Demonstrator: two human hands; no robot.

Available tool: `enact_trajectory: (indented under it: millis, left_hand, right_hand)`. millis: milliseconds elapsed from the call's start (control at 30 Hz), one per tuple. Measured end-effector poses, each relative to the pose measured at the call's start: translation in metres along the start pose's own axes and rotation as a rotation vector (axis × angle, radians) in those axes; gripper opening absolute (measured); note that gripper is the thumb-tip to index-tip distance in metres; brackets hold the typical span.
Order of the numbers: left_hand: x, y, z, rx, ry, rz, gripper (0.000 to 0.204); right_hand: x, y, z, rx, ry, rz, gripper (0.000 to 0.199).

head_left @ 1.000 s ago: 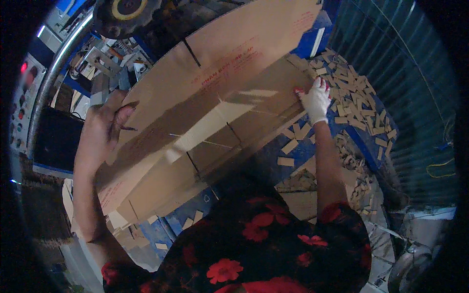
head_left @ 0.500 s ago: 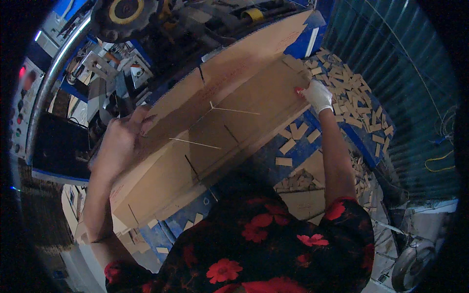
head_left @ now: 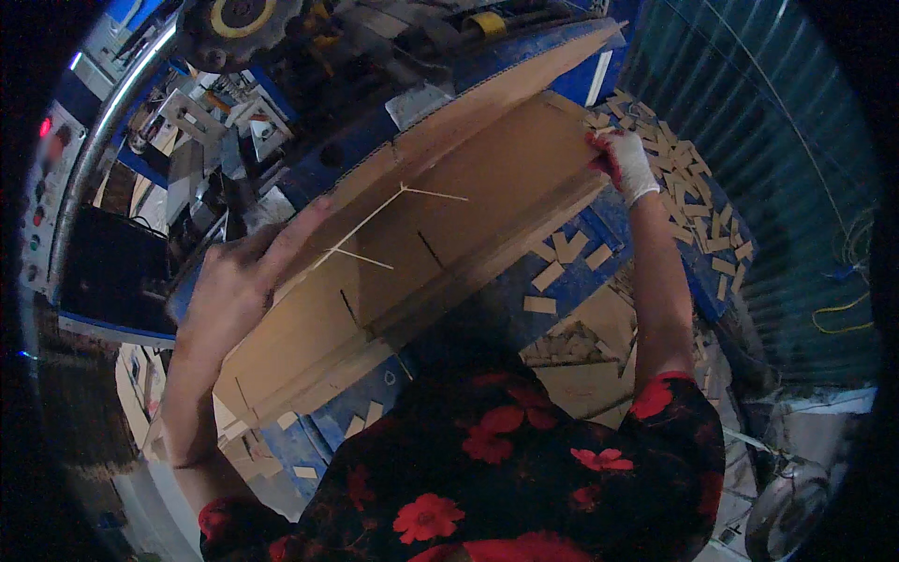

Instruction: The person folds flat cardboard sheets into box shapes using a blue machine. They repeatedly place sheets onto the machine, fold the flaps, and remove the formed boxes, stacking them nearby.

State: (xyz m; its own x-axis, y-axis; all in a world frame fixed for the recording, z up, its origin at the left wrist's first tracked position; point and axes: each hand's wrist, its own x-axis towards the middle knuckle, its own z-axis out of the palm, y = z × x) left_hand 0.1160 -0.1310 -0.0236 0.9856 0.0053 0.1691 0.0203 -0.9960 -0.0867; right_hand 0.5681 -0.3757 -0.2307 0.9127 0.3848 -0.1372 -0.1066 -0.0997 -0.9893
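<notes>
A long sheet of brown corrugated cardboard (head_left: 496,159) lies slantwise before me, with dark slots and thin pale lines across it. Its far side stands up as a long raised flap. My bare left hand (head_left: 239,281) lies along the flap at the left end, fingers stretched out and slightly blurred; its thumb is hidden. At the far right end my right hand (head_left: 629,164), in a white glove with red on the fingers, is closed on the sheet's edge.
Behind the sheet is dark machinery with a round knob (head_left: 242,21). Small cardboard offcuts (head_left: 688,183) cover the blue surface at right, beside a corrugated metal wall (head_left: 768,122). A control panel (head_left: 42,206) with buttons stands at left, and a fan-like wheel (head_left: 791,510) at lower right.
The sheet has shifted and its far flap has tilted, showing its corrugated edge. My left fingers have stretched forward along it. My right hand has moved slightly right and away.
</notes>
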Motion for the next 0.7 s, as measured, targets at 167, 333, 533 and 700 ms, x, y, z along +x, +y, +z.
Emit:
enact_trajectory:
  millis: [167,333,533,700]
  left_hand:
    - [-0.009,-0.012,-0.024,-0.116,0.022,-0.128,0.081]
    - [-0.011,-0.033,-0.064,0.04,-0.008,-0.281,0.045]
    - [0.002,-0.072,-0.078,-0.245,0.115,-0.299,0.053]
    - [0.003,-0.084,-0.077,-0.255,0.132,-0.292,0.058]
  right_hand:
    - [0.01,-0.056,0.003,0.185,-0.149,-0.157,0.025]
    - [0.047,-0.144,0.003,-0.488,-0.429,-0.574,0.036]
    - [0.099,-0.196,0.015,0.15,-0.683,-0.58,0.031]
    - [0.092,-0.206,0.016,0.009,-0.539,-0.631,0.03]
